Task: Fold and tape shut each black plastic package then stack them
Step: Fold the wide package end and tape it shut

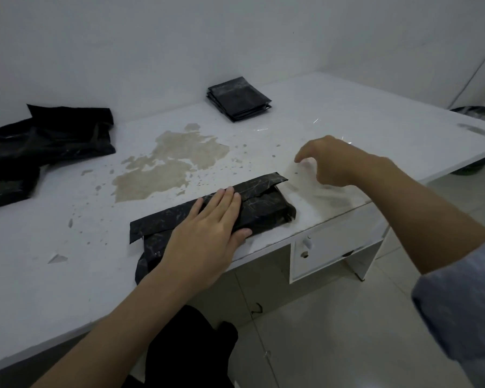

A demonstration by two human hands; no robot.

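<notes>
Left hand (207, 228) flat, fingers straight, pressing the folded black plastic package (259, 204) at the near edge of the white table (347, 113) | right hand (329, 161) hovers beside it, fingers loosely curled; whether it pinches clear tape cannot be told | done: neat stack of flat black packages (238, 99) at back | left: loose crumpled black packages (39, 144) far left.

A white table (67, 275) fills most of the view, its top scuffed and peeling. A large brownish patch (174, 163) of bare, worn surface spreads at about 11 o'clock from the centre, with small flakes scattered around it. Under the table edge at 4 o'clock sits a white drawer unit (331, 247) with a small knob (307, 242). Pale floor tiles (333, 331) lie at 5 o'clock. A grey-white wall (179, 37) rises at 12 o'clock.
</notes>
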